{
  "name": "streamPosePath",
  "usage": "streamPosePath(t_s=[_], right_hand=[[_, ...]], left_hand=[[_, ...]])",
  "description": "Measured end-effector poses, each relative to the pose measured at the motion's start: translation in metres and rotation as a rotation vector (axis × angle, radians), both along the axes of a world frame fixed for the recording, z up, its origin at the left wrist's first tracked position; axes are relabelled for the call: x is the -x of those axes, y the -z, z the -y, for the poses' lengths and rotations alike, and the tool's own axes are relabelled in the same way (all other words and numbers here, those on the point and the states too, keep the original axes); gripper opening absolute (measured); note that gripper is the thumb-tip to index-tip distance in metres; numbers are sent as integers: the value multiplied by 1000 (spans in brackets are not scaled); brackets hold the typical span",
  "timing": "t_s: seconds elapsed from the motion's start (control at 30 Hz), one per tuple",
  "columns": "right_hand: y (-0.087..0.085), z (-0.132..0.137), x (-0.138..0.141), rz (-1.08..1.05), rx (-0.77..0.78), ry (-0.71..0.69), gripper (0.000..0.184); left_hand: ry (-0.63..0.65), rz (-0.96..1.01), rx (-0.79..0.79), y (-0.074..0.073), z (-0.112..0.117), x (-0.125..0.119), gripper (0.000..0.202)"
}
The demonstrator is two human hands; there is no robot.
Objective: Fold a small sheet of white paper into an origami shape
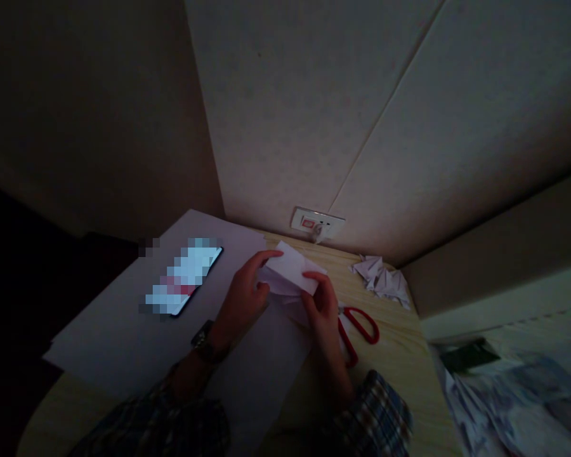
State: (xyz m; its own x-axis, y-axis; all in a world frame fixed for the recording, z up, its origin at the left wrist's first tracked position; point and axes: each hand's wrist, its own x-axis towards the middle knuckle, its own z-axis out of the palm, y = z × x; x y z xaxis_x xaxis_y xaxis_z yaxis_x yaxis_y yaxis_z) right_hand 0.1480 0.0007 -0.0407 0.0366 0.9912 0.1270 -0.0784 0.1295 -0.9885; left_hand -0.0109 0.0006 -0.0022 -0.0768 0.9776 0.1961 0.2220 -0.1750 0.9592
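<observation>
A folded piece of white paper [291, 266] is held between my two hands, above the table. My left hand [247, 279] grips its left side, with the index finger along the top edge and the thumb below. On the right side, my right hand [322, 301] pinches the paper between thumb and fingers. Large white paper sheets [247, 355] lie flat under my left forearm. Just right of my right hand, scissors with red handles [361, 324] rest on the table, their blades mostly hidden behind the hand.
A phone with a lit, blurred screen [185, 279] lies on the sheets at left. Several folded paper pieces [381, 279] sit at the table's back right. A wall socket [318, 222] with a plug is behind the wooden table [400, 368]. Cluttered bedding-like material [514, 400] lies at right.
</observation>
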Motion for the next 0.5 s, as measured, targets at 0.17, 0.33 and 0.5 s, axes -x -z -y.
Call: streamPosePath(t_s=[0.17,0.33,0.5], right_hand=[[-2,2,0,64,-13,79,19],[-9,4,-1,92,15,186,18],[-7,5,-4,59,39,275,24]], left_hand=[[-65,-146,-94,3,1,-2,50],[-82,-231,-273,8,-2,-2,41],[1,-175,-291,9,-2,-2,42]])
